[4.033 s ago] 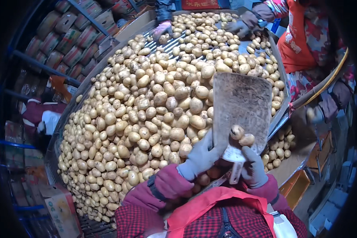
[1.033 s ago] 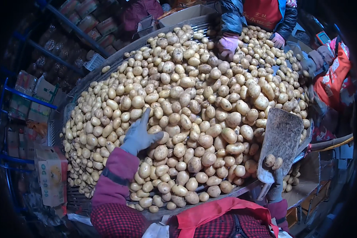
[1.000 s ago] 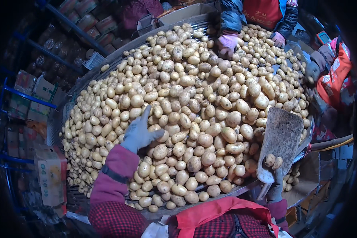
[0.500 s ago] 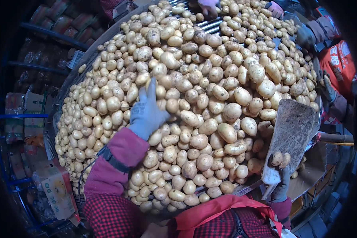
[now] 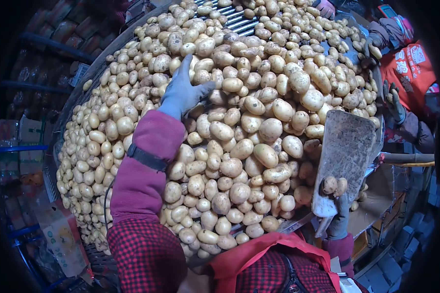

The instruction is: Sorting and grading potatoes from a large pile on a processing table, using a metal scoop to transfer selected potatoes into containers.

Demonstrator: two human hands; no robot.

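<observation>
A large heap of pale, soil-specked potatoes fills the middle of the view. My left hand, in a grey glove, reaches over the upper left of the heap. Its thumb and forefinger are spread, and the fingers touch potatoes with none visibly gripped. At the lower right is my right hand, also grey-gloved, beside the near end of a dirty metal chute. Two small potatoes sit at its fingers over the chute; the fingers are partly hidden behind them.
Metal rollers show at the far edge of the heap. On the far right, a co-worker's gloved hand is near a red bag. Blue racks and a carton stand at left. Below the chute lies cardboard.
My left hand has reached farther away over the heap, its thumb now stretched to the right. A co-worker's hand has left the rollers. The right hand still has the two potatoes.
</observation>
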